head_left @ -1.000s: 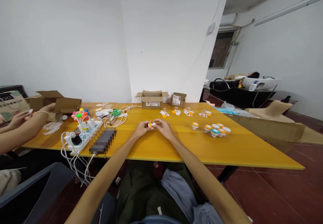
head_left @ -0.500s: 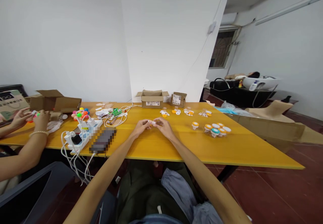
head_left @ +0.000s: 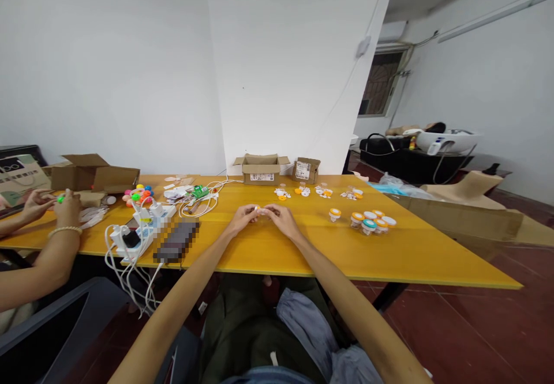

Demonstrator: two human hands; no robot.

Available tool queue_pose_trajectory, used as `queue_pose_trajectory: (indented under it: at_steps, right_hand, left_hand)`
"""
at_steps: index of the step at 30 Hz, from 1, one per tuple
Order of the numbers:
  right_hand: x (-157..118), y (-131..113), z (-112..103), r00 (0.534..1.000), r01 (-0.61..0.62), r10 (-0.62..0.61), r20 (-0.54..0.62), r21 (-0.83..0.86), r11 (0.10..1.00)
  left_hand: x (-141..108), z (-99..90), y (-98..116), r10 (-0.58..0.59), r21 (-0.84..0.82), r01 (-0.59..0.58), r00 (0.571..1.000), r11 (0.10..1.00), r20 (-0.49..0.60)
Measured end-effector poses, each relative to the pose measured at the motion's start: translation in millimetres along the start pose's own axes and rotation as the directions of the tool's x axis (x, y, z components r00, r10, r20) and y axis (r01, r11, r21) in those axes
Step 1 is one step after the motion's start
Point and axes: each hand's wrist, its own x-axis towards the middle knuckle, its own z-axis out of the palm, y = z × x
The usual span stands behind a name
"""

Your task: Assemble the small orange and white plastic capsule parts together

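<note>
My left hand [head_left: 243, 218] and my right hand [head_left: 279, 217] meet over the middle of the yellow table [head_left: 268, 254]. Between their closed fingertips is a small white and clear part [head_left: 261, 211], mostly hidden by the fingers. To the right stand several small clear cups with orange, teal and white lids [head_left: 369, 224], and one orange-lidded cup [head_left: 334, 215] sits apart from them. Small piles of white and orange pieces [head_left: 302, 191] lie in a row behind, toward the wall.
Two cardboard boxes [head_left: 261, 170] stand at the back. On the left are a power strip [head_left: 147, 228] with cables, a blurred-out dark device [head_left: 176, 241], colourful balls [head_left: 139, 195] and another person's hands [head_left: 64, 205].
My fingers have closed further over the small part, so less of it shows. At the left, the other person's hands have shifted slightly.
</note>
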Motion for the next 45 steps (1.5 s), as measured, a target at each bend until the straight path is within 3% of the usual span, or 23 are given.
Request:
queue_pose_trajectory:
  at_steps: [7, 15, 27, 38, 45]
  right_hand:
    - [-1.4, 5.1, 0.3, 0.996, -0.063, 0.064, 0.061, -0.012, 0.998]
    - [-0.6, 9.9, 3.6, 0.997, -0.006, 0.005, 0.083, 0.003, 1.000]
    - [-0.4, 2.6, -0.2, 0.995, -0.046, 0.053, 0.080, -0.087, 0.995]
    - [-0.9, 6.3, 4.4, 0.992, -0.059, 0.052, 0.117, 0.056, 0.997]
    - [-1.7, 7.6, 0.1, 0.990, -0.055, 0.076, 0.121, -0.167, 0.984]
  left_hand:
    - [-0.5, 1.1, 2.5, -0.019, 0.002, 0.019, 1.000, 1.000, -0.003]
    - [-0.2, 2.6, 6.3, 0.006, -0.022, -0.006, 1.000, 1.000, -0.005]
    - [0.7, -1.5, -1.0, 0.028, 0.015, -0.029, 0.999, 0.999, 0.020]
    - [0.9, 0.8, 4.6, 0.004, -0.006, -0.004, 1.000, 1.000, 0.012]
    - [-1.5, 1.8, 5.8, 0.006, 0.002, -0.006, 1.000, 1.000, 0.012]
